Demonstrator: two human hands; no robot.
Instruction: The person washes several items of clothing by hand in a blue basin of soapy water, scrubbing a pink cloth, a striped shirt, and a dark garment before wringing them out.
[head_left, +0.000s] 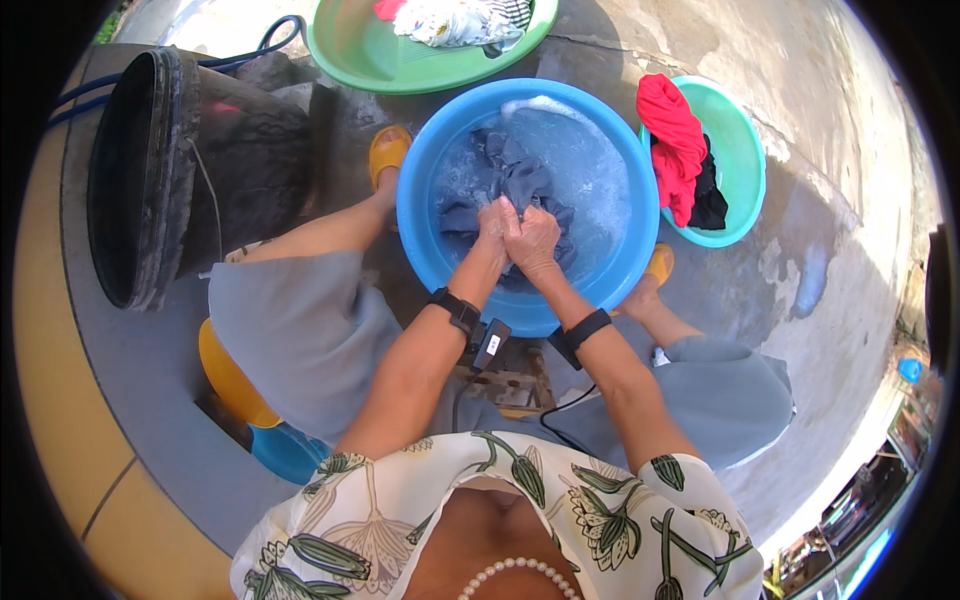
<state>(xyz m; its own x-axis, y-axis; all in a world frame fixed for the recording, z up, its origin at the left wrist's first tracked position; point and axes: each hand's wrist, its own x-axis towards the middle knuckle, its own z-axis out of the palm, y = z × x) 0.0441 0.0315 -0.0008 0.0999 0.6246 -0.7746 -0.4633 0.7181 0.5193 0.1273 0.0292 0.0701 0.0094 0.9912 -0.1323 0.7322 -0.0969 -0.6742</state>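
A blue plastic basin (420, 247) stands between my feet, holding cloudy, foamy water (592, 180). In the water lies a bunched dark grey-blue garment (517, 169). My left hand (493, 223) and my right hand (534, 234) are pressed together over the middle of the basin, both closed on this wet cloth. Part of the garment spreads beyond my hands, and some of it is under water. Each forearm wears a black strap with a small device and a cable.
A green oval basin (360, 64) with white and striped clothes sits beyond. At right, a turquoise basin (739, 202) holds red cloth (667, 150) and black cloth (709, 199). A large dark bucket (247, 150) lies tipped at left, near a blue hose (86, 90) and a yellow basin (232, 382).
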